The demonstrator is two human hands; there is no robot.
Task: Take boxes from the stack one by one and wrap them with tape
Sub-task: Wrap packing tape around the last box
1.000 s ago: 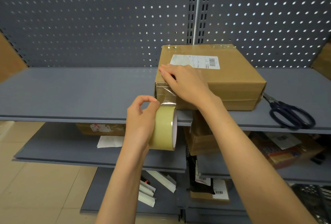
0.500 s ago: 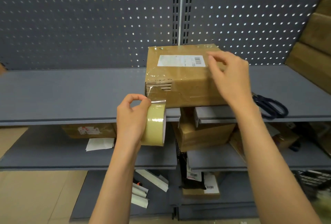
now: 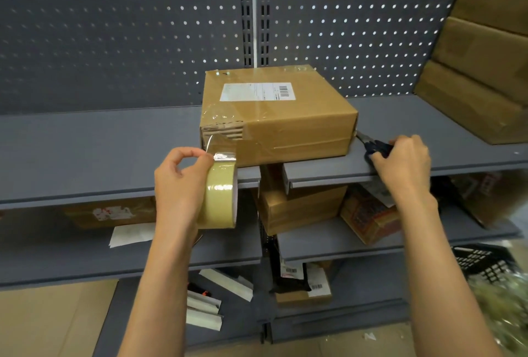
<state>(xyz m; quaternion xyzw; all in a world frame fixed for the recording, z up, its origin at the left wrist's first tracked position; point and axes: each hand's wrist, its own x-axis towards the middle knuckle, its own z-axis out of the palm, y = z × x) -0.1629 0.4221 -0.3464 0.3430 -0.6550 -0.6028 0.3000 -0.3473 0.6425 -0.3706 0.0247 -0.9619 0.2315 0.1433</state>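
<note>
The right hand has left the box and now grips the scissors; left hand fingers pinch the tape roll.

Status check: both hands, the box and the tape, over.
Left hand grips tape roll, strip stuck to box corner, uncut. Right hand closing on scissors on shelf. Nothing blocking.
</note>
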